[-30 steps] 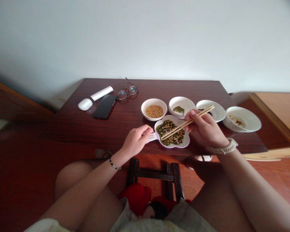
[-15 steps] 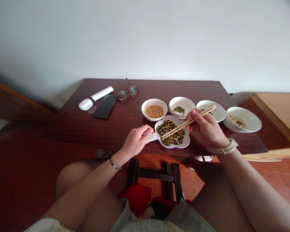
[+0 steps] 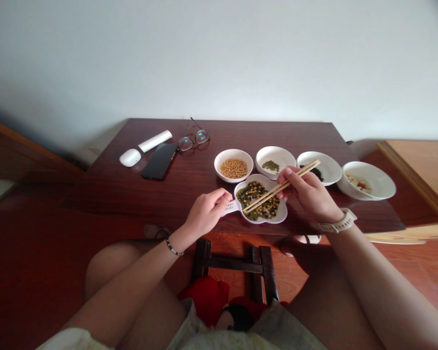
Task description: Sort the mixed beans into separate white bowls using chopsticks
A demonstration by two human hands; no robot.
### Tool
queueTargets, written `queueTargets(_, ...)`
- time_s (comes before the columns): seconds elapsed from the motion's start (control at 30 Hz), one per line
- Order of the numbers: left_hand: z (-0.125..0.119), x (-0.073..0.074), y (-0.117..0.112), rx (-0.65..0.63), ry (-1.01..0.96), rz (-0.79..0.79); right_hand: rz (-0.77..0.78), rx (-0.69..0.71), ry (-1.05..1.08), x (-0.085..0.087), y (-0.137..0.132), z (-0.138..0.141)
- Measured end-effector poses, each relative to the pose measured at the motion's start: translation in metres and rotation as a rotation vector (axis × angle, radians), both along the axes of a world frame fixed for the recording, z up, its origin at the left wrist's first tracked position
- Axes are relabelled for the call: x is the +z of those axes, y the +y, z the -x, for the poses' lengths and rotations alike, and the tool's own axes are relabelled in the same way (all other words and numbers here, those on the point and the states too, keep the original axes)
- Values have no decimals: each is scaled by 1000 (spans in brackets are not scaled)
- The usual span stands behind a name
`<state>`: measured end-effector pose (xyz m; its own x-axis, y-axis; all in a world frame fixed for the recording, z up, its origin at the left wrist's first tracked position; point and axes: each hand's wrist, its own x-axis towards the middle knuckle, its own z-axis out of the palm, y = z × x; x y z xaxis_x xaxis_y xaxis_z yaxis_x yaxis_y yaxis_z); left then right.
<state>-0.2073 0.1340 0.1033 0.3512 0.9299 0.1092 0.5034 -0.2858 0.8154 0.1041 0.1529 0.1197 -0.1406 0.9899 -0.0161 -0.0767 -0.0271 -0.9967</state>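
A white flower-shaped dish (image 3: 282,213) of mixed green, yellow and dark beans sits near the front edge of the dark wooden table (image 3: 190,194). My left hand (image 3: 206,211) is closed on the dish's small handle at its left side. My right hand (image 3: 308,194) grips a pair of wooden chopsticks (image 3: 281,187), whose tips dip into the beans at the dish's left part. A white watch is on my right wrist, a thin bracelet on my left.
Behind the dish stand several white bowls: yellow beans (image 3: 233,165), green beans (image 3: 275,159), dark beans (image 3: 324,167), and a larger bowl (image 3: 367,180) at the right. Glasses (image 3: 192,138), a phone (image 3: 158,160), a white mouse (image 3: 130,157) and a white tube (image 3: 155,140) lie at back left.
My right hand and the chopsticks have shifted slightly left and down toward the beans. My left hand has kept still on the handle.
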Motion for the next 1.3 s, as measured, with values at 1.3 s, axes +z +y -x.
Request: queueTargets(1.3, 1, 0, 0, -10, 26, 0, -78, -49, -51, 4, -6, 8)
